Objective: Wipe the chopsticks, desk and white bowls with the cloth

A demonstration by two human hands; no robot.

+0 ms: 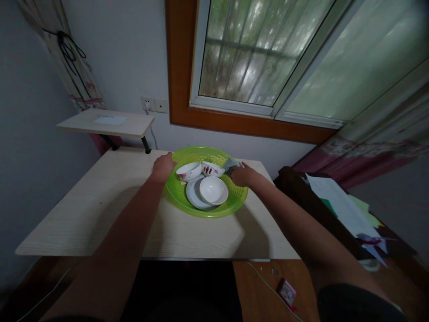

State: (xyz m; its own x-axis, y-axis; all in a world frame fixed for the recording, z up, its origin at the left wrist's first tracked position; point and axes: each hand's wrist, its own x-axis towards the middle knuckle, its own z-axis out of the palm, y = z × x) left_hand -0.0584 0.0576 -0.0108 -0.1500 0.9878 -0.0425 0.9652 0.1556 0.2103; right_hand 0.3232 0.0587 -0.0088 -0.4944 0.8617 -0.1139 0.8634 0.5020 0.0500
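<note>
A bright green plastic basket [177, 203] sits on the desk in front of me. My left hand [163, 166] grips its left rim, fingers closed over the edge. At the basket's right side, my right hand [242, 175] is closed on a grey-blue cloth [230, 164]. Inside the basket, a plain white bowl [213, 191] rests partly over a white plate [193, 195]. Behind them lie a tilted flower-patterned bowl [188, 172] and a white bowl with red and dark markings [212, 169]. The cloth touches or nearly touches this last bowl; I cannot tell which.
The pale wooden desk [100, 205] carries a small raised shelf [124, 123] at its back left. A window [251, 58] and wall sockets [154, 105] are behind. Papers [345, 203] lie on dark furniture at right. A small box [286, 293] and a cable lie on the floor.
</note>
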